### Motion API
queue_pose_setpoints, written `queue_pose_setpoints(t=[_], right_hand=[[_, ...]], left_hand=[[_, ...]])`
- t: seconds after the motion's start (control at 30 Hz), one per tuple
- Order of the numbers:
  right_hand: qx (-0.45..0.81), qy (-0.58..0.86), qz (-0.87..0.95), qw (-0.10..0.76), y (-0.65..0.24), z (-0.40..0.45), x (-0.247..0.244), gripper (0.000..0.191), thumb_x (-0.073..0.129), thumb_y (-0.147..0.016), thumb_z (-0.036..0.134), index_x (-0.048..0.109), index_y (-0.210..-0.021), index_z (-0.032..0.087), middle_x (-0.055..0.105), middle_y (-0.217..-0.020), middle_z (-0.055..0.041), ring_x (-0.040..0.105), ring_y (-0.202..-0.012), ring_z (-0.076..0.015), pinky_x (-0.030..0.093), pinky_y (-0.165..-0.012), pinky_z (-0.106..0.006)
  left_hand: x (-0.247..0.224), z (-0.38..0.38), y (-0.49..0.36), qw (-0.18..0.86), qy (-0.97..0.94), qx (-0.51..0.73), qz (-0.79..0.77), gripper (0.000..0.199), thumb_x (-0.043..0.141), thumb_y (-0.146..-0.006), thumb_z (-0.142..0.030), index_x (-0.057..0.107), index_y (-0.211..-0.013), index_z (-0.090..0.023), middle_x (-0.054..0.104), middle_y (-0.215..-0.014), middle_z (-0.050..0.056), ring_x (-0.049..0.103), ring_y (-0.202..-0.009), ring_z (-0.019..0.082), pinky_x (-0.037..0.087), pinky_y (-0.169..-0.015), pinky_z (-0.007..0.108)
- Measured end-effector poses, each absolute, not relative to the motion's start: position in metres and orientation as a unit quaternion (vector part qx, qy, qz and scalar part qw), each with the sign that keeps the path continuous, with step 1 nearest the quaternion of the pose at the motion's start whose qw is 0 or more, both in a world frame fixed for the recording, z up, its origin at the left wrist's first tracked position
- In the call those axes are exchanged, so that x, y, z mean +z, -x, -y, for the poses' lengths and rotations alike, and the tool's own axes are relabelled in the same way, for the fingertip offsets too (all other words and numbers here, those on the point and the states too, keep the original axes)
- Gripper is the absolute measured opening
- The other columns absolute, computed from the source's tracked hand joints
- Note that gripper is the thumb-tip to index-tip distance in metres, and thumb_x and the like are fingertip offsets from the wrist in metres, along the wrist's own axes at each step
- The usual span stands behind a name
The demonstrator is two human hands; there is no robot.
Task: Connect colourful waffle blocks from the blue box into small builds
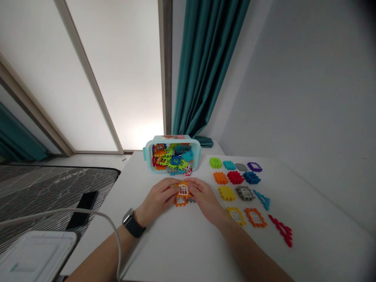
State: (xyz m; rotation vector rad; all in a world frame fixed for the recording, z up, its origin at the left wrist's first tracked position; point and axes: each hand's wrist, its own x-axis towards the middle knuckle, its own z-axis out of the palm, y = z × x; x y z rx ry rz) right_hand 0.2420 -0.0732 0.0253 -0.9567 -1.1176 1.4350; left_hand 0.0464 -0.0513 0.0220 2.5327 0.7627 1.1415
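A white cable (73,210) is curving at near left while the left hand (160,196) and right hand (207,199) are grasping an orange notch-edged window tile (183,189) with a white arched lattice, on the near side of the turquoise tub (197,156).

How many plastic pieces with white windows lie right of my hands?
3: a yellow notched plastic piece beside your right forearm, an orange notched piece to its right, and a grey notched piece behind them. More may hide underneath.
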Motion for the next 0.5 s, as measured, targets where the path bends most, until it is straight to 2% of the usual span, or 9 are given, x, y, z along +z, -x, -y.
queue_pose_setpoints(t=[0.07, 0.17, 0.2, 0.37, 0.43, 0.5], right_hand=[[0.574, 0.416, 0.47, 0.526, -0.2434, 0.0704, 0.0243, 0.038, 0.075, -0.076, 0.047, 0.066, -0.1, 0.019, 0.074, -0.097, -0.0061, 0.067, -0.081, -0.0182, 0.053, -0.072, -0.03], [0.54, 0.428, 0.488, 0.536, -0.2437, 0.0678, 0.0216, 0.038, 0.075, -0.075, 0.048, 0.065, -0.098, 0.019, 0.075, -0.093, -0.0057, 0.067, -0.075, -0.0174, 0.052, -0.065, -0.028], [0.532, 0.43, 0.493, 0.538, -0.2433, 0.0677, 0.021, 0.037, 0.074, -0.075, 0.048, 0.065, -0.097, 0.02, 0.075, -0.091, -0.0053, 0.067, -0.073, -0.0173, 0.051, -0.063, -0.028], [0.526, 0.432, 0.501, 0.535, -0.2426, 0.0702, 0.0235, 0.036, 0.071, -0.078, 0.048, 0.066, -0.1, 0.021, 0.074, -0.09, -0.0044, 0.067, -0.075, -0.0181, 0.053, -0.065, -0.029], [0.52, 0.432, 0.512, 0.53, -0.2439, 0.0722, 0.0268, 0.035, 0.067, -0.082, 0.049, 0.066, -0.103, 0.021, 0.074, -0.092, -0.0044, 0.067, -0.076, -0.0183, 0.054, -0.068, -0.03], [0.509, 0.429, 0.533, 0.523, -0.2457, 0.0747, 0.03, 0.033, 0.063, -0.086, 0.047, 0.066, -0.109, 0.022, 0.074, -0.095, -0.0043, 0.068, -0.079, -0.0186, 0.055, -0.072, -0.032]], left_hand=[[0.0202, 0.05, -0.0478, 0.119, -0.877, 0.381, -0.267, 0.032, 0.06, -0.093, -0.021, 0.061, -0.125, -0.024, 0.064, -0.127, 0.013, 0.059, -0.119, 0.025, 0.05, -0.102, 0.043], [0.0173, 0.0487, -0.0487, 0.114, -0.871, 0.386, -0.282, 0.063, 0.076, -0.082, -0.029, 0.048, -0.138, -0.021, 0.06, -0.132, 0.015, 0.057, -0.121, 0.028, 0.049, -0.103, 0.047], [0.0166, 0.0485, -0.0485, 0.112, -0.868, 0.388, -0.288, 0.067, 0.078, -0.08, -0.029, 0.047, -0.139, -0.021, 0.06, -0.131, 0.015, 0.057, -0.12, 0.028, 0.049, -0.103, 0.048], [0.0153, 0.0474, -0.0465, 0.09, -0.863, 0.39, -0.31, 0.051, 0.071, -0.087, -0.028, 0.053, -0.134, -0.022, 0.065, -0.122, 0.012, 0.061, -0.113, 0.026, 0.051, -0.1, 0.046], [0.0149, 0.0469, -0.0459, 0.1, -0.861, 0.389, -0.313, 0.056, 0.072, -0.086, -0.029, 0.052, -0.138, -0.022, 0.066, -0.121, 0.013, 0.061, -0.114, 0.027, 0.05, -0.101, 0.047], [0.0142, 0.0462, -0.0461, 0.159, -0.849, 0.391, -0.318, 0.063, 0.074, -0.084, -0.029, 0.048, -0.142, -0.024, 0.066, -0.124, 0.012, 0.061, -0.115, 0.027, 0.049, -0.102, 0.047]])
